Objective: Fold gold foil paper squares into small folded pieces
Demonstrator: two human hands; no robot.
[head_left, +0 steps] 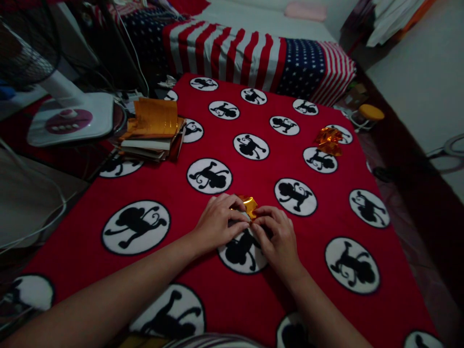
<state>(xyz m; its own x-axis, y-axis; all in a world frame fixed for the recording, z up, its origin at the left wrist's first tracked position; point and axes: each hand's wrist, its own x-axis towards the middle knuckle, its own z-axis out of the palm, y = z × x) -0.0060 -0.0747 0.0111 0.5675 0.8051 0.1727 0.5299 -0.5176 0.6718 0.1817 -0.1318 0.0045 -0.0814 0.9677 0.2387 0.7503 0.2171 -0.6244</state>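
Head view showed the left hand (219, 220) and right hand (277, 237) pinching a small, shiny gold foil piece (250, 205) between them, apparently bracing it from both sides; a layered orange-and-white paper stack (155, 118) lay beyond the left, perhaps for easy reach.

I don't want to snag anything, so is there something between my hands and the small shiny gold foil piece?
Nothing visible: your left hand and right hand both touch the small shiny gold foil piece. The stacked orange and white sheets lie apart, farther off to the left, the crumpled orange foil to the right.
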